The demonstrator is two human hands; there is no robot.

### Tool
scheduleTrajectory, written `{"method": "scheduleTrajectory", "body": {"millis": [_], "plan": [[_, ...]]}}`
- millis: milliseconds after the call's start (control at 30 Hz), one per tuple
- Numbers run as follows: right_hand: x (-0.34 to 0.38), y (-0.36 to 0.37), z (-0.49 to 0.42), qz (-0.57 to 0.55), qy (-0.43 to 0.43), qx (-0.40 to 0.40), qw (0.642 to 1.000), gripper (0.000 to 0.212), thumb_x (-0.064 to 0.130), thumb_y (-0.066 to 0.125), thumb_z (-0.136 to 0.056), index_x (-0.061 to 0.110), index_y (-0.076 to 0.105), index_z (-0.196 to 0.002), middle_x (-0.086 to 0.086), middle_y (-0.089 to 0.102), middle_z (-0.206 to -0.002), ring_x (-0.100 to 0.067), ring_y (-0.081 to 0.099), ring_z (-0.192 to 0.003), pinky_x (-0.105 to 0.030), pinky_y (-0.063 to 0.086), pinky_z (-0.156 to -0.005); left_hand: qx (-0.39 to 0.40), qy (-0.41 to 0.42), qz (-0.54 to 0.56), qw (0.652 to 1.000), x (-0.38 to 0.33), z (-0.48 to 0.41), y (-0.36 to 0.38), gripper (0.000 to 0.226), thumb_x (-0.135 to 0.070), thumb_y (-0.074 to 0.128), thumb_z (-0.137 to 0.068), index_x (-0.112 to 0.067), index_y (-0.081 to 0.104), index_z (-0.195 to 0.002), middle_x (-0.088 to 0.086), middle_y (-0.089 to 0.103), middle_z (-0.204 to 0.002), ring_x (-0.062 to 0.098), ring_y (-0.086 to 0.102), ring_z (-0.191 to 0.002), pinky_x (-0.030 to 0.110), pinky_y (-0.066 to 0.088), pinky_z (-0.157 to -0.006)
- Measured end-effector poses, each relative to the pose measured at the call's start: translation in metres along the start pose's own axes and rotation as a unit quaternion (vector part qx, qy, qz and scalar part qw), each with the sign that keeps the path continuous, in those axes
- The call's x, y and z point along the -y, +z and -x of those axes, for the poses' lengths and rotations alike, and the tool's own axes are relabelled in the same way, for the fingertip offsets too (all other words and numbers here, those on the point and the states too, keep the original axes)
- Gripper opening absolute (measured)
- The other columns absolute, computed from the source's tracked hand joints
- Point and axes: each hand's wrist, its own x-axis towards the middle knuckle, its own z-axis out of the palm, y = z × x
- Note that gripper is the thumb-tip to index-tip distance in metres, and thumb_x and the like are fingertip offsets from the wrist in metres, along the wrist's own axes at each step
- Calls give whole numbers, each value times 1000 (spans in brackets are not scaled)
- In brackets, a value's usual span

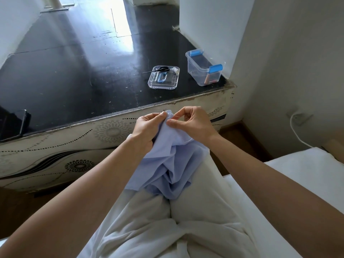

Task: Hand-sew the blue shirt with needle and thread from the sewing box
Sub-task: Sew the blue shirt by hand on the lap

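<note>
- The shirt (167,164) lies bunched on the person's lap, with its upper edge lifted towards the bench (74,81).
- The left hand (147,127) grips that raised fold, its fingers (159,116) curled round the cloth to hold it up for stitching.
- The right hand (193,123) works just beside it. Thumb and forefinger are drawn narrow in a pinch at the fold, seemingly on the thread (178,115), a fine line running from the cloth. The needle is too small to make out.
- So sewing looks under way: the needle and thread are out of the box and a stitch is in hand. How much of the seam is done I cannot tell, as the fold hides it.
- On the bench, the lid (173,84) lies upturned and carries the scissors (162,69) and a white spool (176,70).
- The box (197,71) stands open near the lid, close to the wall.
- Left, by my reckoning: more stitches, knotting off, cutting the thread and packing up.
</note>
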Motion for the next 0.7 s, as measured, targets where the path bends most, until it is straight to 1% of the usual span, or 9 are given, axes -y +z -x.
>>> {"method": "scheduleTrajectory", "body": {"millis": [67,100,167,200,267,333,467,567,700], "plan": [[-3,4,-1,19,-10,-18,1000,14,26,81,-78,14,73,-78,3,66,-66,-12,58,-60,-37,55,-63,1,0,-8,1000,0,0,0,11,-23,75,-85,-15,72,-78,4,71,-67,17,63,-59,27,56,-56],[-5,4,-1,13,-11,-14,1000,13,23,80,-79,13,74,-79,-4,69,-71,-21,62,-66,-43,56,-66,-2,0,-11,1000,0,0,0,11,-24,75,-84,-16,72,-77,4,71,-67,17,63,-59,27,56,-57],[-4,0,1,-18,-14,42,999,12,19,78,-82,8,75,-84,-16,71,-80,-36,63,-77,-48,56,-70,-8,3,-9,1000,0,-1,-1,12,-24,75,-85,-16,72,-76,3,70,-65,17,62,-58,27,56,-56],[-3,-3,3,-33,-20,93,995,12,18,77,-83,6,75,-87,-19,70,-82,-38,61,-75,-46,55,-70,-11,4,-9,1000,-1,-1,-2,12,-24,74,-85,-17,72,-76,3,69,-64,17,62,-58,26,56,-55],[0,-9,8,-54,-29,191,980,9,15,75,-84,7,75,-88,-23,65,-78,-32,53,-66,-37,51,-64,-14,5,-12,1000,0,-1,-2,13,-24,73,-87,-19,71,-75,3,69,-66,17,61,-59,26,55,-55],[1,-13,11,-68,-26,239,968,1,15,74,-84,14,75,-84,-25,65,-79,-25,55,-69,-32,49,-66,-16,2,-20,1000,0,-1,-2,13,-26,73,-87,-20,71,-75,1,69,-67,16,62,-59,27,55,-57],[3,-22,10,-63,-16,281,957,4,18,74,-83,18,73,-87,-1,66,-75,-10,58,-68,-19,49,-64,-8,8,-22,1000,0,0,0,13,-24,72,-88,-19,71,-76,1,69,-65,17,62,-60,27,54,-59],[1,-29,8,-86,9,258,962,8,22,66,-91,24,67,-99,-2,56,-77,-9,52,-62,-19,44,-57,-4,15,-21,1000,-1,0,0,14,-22,72,-87,-20,71,-73,0,68,-64,17,60,-63,29,53,-64],[-7,-34,1,-186,27,128,974,14,3,47,-99,9,59,-104,-5,50,-69,-7,47,-55,-19,45,-53,23,38,-63,997,-3,0,-8,9,-32,75,-84,-24,76,-79,6,70,-85,22,60,-81,38,51,-75]]}}
